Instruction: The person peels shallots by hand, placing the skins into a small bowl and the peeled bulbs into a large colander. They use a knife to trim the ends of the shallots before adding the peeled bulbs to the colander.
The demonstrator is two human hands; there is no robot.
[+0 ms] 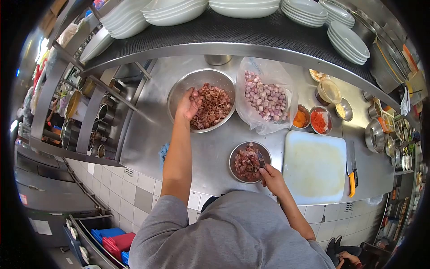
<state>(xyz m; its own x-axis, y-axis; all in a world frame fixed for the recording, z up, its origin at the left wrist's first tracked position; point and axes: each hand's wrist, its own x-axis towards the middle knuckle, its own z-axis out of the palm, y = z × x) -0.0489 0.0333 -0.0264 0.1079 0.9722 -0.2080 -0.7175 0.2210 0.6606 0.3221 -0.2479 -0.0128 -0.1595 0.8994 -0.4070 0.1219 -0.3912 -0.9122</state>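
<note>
The left hand point(191, 104) is inside the colander point(208, 77), at its nine o'clock side, fingers bent against the reddish-brown pieces point(215, 105); whether it pinches any of them I cannot tell. Well apart from it, the right hand point(273, 178) is closed around the dark handle of what looks like a small knife point(260, 158), reaching in from about four o'clock over the small bowl point(267, 155), which holds similar pieces point(245, 167). Taking that bowl as the dial's centre, the colander stands at eleven. The likeliest harm seems a nick: the blade's tip is hard to make out against the pieces, so fingers entering that bowl could meet its edge. The bowl also sits near the counter's point(215, 159) six o'clock edge, and a wrist dragging on its rim could slide it toward the body. Leaning hard on the colander's wall might tip it. Just past twelve, the slack plastic bag point(264, 126) of shallots point(266, 96) could slump into the bowl of orange stuff point(304, 110) near two. At three, beyond the cutting board point(315, 168), the orange-handled knife point(351, 184) lies close to the edge, where a careless elbow could knock it off.
</note>
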